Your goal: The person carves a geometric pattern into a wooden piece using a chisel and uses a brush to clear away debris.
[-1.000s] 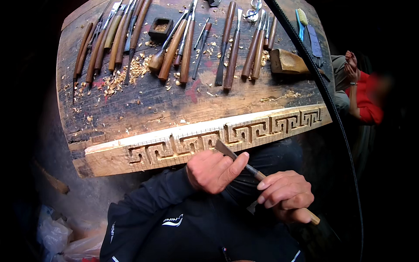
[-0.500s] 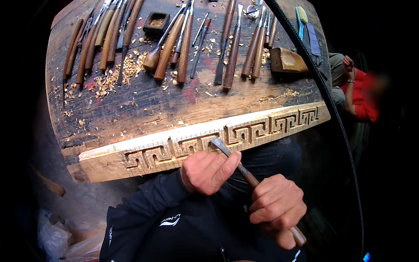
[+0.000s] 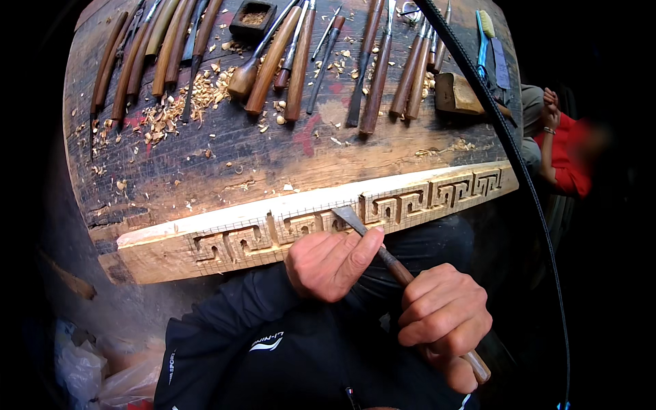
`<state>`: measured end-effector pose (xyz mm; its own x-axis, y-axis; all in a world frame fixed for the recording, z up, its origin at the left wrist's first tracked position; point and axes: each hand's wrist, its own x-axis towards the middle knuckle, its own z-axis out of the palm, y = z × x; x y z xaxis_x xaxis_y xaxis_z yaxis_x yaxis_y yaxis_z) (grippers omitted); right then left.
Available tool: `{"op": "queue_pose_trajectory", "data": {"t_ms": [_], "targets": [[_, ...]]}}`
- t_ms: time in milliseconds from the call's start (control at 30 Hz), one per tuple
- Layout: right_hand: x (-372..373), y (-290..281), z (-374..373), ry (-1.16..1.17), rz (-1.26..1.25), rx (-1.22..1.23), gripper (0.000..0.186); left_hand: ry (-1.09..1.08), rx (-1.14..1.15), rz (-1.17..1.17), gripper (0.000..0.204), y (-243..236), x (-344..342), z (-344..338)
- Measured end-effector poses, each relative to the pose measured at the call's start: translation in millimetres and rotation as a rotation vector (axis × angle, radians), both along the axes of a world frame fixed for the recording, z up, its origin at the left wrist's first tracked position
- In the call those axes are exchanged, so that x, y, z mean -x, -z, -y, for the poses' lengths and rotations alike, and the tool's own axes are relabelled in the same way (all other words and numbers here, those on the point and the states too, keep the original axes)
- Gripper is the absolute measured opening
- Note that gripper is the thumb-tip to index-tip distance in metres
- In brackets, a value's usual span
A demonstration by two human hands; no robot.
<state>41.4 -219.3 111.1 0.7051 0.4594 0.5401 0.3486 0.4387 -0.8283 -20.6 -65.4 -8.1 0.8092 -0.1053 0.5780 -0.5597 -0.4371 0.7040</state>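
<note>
My left hand (image 3: 328, 263) is closed on the metal shank of a flat chisel (image 3: 350, 219), whose blade tip rests at the middle of the carved board's grooved pattern. My right hand (image 3: 444, 318) wraps round the chisel's wooden handle, lower and to the right, with the butt end showing below my fingers. The light wooden board (image 3: 157, 266) lies along the near edge of the workbench, with a pencilled grid and carved squared meander shapes along it, and a pale bevelled strip along its upper side.
The worn bench (image 3: 205, 178) carries several carving tools (image 3: 270, 58), wood shavings (image 3: 195, 102), a dark square box (image 3: 253, 19), a wooden block (image 3: 456, 94) and a brush (image 3: 485, 31). A black cord (image 3: 512, 150) crosses the right side. Another person (image 3: 567, 157) in red sits beyond it. Plastic bags (image 3: 82, 369) lie lower left.
The chisel blade has shifted slightly up the pattern, and my right hand has moved down along with the handle since a second ago. Both hands still grip the chisel.
</note>
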Motion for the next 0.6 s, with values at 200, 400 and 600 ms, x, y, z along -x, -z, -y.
{"op": "queue_pose_trajectory", "data": {"t_ms": [200, 400, 600], "targets": [[-1, 0, -3, 0.012, -0.006, -0.010, 0.073, 0.021, -0.001, -0.017, 0.056, 0, 0, -2], [-3, 0, -5, 0.004, 0.005, -0.014, 0.072, -0.008, 0.020, -0.005, 0.056, -4, -3, -1], [-17, -7, -20, -0.048, -0.024, 0.024, 0.070, -0.038, 0.070, -0.046, 0.056, -3, -2, 0]]}}
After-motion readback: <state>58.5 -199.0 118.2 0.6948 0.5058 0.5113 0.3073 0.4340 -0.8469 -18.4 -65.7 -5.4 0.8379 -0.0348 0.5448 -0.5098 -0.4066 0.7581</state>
